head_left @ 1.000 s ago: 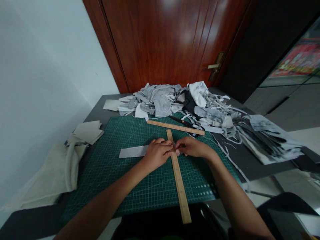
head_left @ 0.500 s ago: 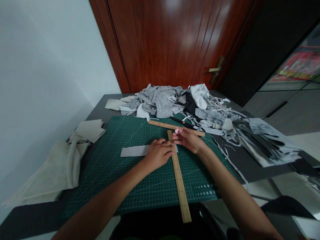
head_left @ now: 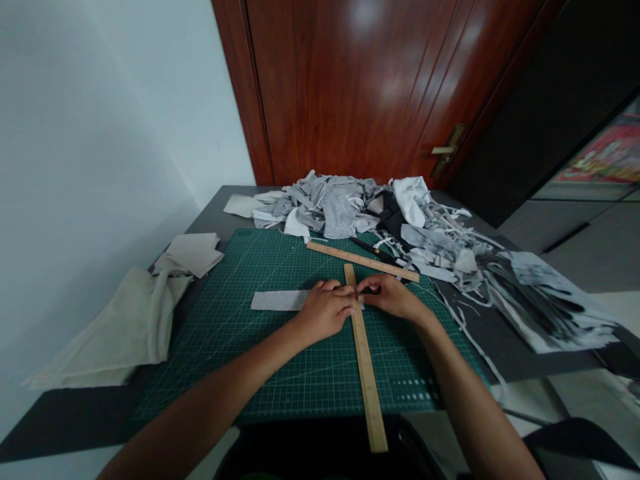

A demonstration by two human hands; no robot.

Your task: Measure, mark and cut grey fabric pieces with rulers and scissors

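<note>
A narrow light-grey fabric strip (head_left: 280, 301) lies across the green cutting mat, with a wooden ruler (head_left: 365, 363) laid over its right part. My left hand (head_left: 326, 308) rests flat on the strip, its fingertips pressing on the ruler, thumb apart from the fingers. At the ruler's right edge, over the strip's right end, my right hand (head_left: 393, 297) is closed in a pinch. The small pink piece, seen earlier in that hand and looking like tailor's chalk, is hidden now by the fingers. Beyond the hands lies a second wooden ruler (head_left: 363, 261), slanting.
The green cutting mat (head_left: 225, 367) covers much of the dark table. Grey and white fabric scraps (head_left: 337, 203) are heaped at the back, near black-handled scissors (head_left: 373, 249). Folded fabric (head_left: 550, 300) lies right, beige cloth (head_left: 125, 333) left. A wooden door (head_left: 340, 87) stands behind.
My right hand has come down from above the mat to the ruler's edge, its fingers now pinched downward. My left hand keeps its place on the ruler. The whole view has shifted slightly.
</note>
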